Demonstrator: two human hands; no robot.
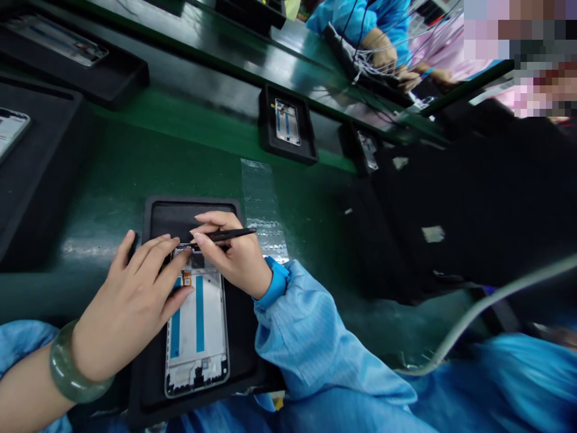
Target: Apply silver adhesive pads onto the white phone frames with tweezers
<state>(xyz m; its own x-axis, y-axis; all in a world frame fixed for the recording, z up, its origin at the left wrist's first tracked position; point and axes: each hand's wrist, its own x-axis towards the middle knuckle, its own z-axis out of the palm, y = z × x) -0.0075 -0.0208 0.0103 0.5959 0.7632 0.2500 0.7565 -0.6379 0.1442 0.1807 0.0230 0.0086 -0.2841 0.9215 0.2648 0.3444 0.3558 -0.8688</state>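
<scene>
A phone front frame (197,325) with white backing and blue strips lies in a black tray (192,207), its top end under my hands. My right hand (229,255) pinches a slim black pointed tool (225,236), whose tip reaches the frame's top edge. My left hand (128,307) lies across the frame with its fingers apart, the fingertips resting near that same edge. A small orange flex part (186,278) shows on the frame between my fingers. My left wrist wears a green stone bangle (74,364). My fingers hide part of the frame's top end.
Several black trays, some holding phone frames, such as the tray (287,123), stand along the green bench. A strip of clear tape (264,207) lies beside my tray. A co-worker's hands (387,60) work among white wires at the top right. A grey cable (487,304) crosses the lower right.
</scene>
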